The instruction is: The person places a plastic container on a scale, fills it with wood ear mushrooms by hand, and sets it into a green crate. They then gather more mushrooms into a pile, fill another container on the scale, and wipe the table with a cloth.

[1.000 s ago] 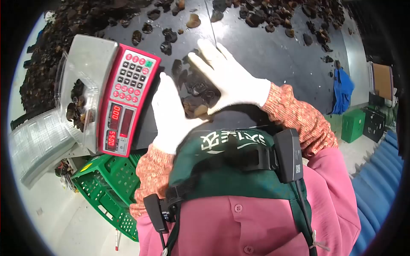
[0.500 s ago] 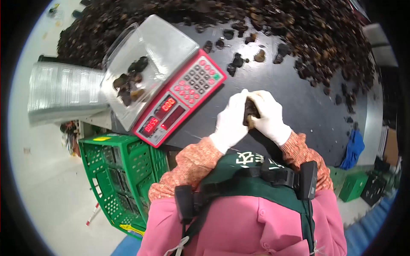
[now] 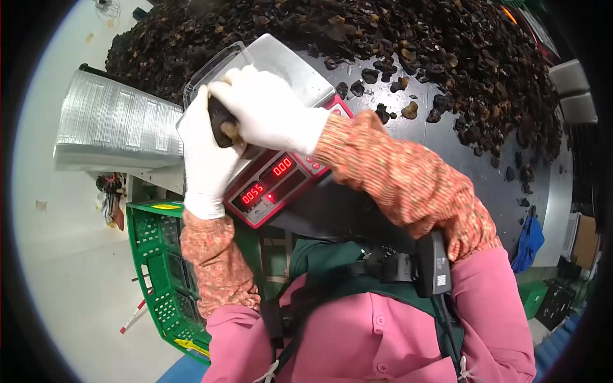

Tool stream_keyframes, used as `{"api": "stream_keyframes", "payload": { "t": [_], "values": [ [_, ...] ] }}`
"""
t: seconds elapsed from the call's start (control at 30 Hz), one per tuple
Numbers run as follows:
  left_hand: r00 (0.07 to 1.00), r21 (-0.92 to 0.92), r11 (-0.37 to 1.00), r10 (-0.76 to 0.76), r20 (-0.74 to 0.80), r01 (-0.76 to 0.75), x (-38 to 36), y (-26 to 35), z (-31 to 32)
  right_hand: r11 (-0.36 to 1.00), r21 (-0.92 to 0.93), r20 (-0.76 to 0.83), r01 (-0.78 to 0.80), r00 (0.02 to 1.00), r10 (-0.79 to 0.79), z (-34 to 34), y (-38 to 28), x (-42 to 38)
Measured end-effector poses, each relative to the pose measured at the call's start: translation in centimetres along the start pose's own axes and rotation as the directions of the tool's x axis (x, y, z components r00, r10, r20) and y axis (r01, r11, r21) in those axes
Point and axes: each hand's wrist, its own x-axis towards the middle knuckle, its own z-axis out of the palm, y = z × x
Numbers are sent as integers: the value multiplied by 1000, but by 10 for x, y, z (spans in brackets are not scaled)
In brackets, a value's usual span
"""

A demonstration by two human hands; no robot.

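Observation:
Both gloved hands are over the weighing pan (image 3: 297,73) of a red digital scale (image 3: 258,220). Between them they grip a clump of dark, wet mushroom (image 3: 220,118) with a paler brown part; it looks like wood ear. My left hand (image 3: 207,156) curls around its left and lower side. From the right, my right hand (image 3: 265,105) closes over it. Under the hands is a clear plastic box (image 3: 217,60), its contents mostly hidden. Red digits on the display (image 3: 265,182) read 0.055 and 0.00.
A large heap of dark mushrooms (image 3: 408,32) covers the back of the table (image 3: 399,150), with loose pieces in front. Nested clear plastic boxes (image 3: 118,124) lie left of the scale. Below stands a green crate (image 3: 150,252). A blue cloth (image 3: 529,242) hangs at the right edge.
Both hands have moved left from in front of my body to over the scale, carrying the mushroom clump. The view has shifted slightly, and the display reading is the same.

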Motion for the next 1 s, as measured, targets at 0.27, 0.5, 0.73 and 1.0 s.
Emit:
{"api": "stream_keyframes", "payload": {
  "t": [0.27, 0.5, 0.73, 1.0],
  "values": [
    [927, -332, 870, -308, 212, 365, -16, -29, -35, 866, 468, 61, -175, 984, 166, -55, 39, -24],
    [848, -296, 911, -386, -363, 288, -57, -25, -21, 709, 340, 84, -618, 771, 631, -128, 75, -175],
    [753, -275, 720, -508, 417, 638, -194, 47, 37, 535, 215, 279, -817, 577, 768, -117, 4, -284],
    [733, -381, 646, -448, 511, 661, -205, 68, 59, 704, 102, 189, -703, 709, 680, -106, -1, -296]
  ]
}}
